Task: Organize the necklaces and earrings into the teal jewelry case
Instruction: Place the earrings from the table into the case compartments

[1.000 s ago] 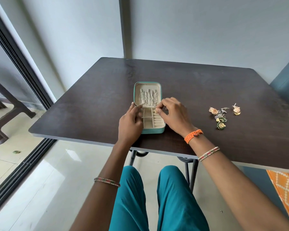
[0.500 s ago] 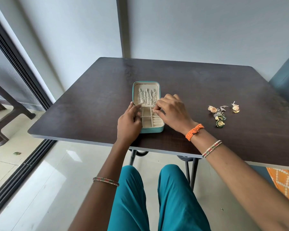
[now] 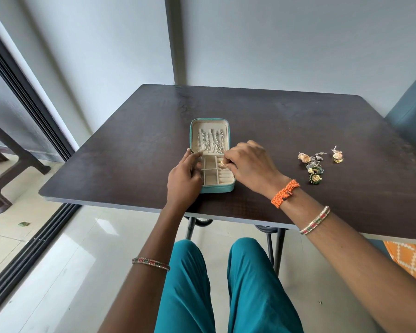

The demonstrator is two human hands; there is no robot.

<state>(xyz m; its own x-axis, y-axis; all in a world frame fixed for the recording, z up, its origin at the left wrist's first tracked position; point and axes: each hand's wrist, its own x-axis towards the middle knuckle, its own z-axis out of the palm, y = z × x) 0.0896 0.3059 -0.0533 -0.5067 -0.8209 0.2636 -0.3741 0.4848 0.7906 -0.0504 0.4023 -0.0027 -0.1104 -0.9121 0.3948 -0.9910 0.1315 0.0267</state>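
Hands: left [image 3: 184, 175] fingers loosely steady the case [image 3: 211, 162], right [image 3: 250, 164] pinches an earring [image 3: 223, 162] over its right slots; loose earrings [image 3: 315, 165] lie right, nearer right hand.

You are working at a dark brown table [image 3: 274, 131] with a pale edge. The case [image 3: 217, 188] is showing teal on its outside and cream on its lining, with silver chains [image 3: 210, 141] hanging in the lid. Your right hand [image 3: 250, 164] is pinching a small gold earring [image 3: 223, 162]. The loose earrings [image 3: 315, 164] are glinting gold, green and grey. Your right wrist is wearing an orange braided band [image 3: 285, 193] and a bangle [image 3: 314, 219] beaded red, green and white. Your trousers [image 3: 250, 284] are showing plain teal.
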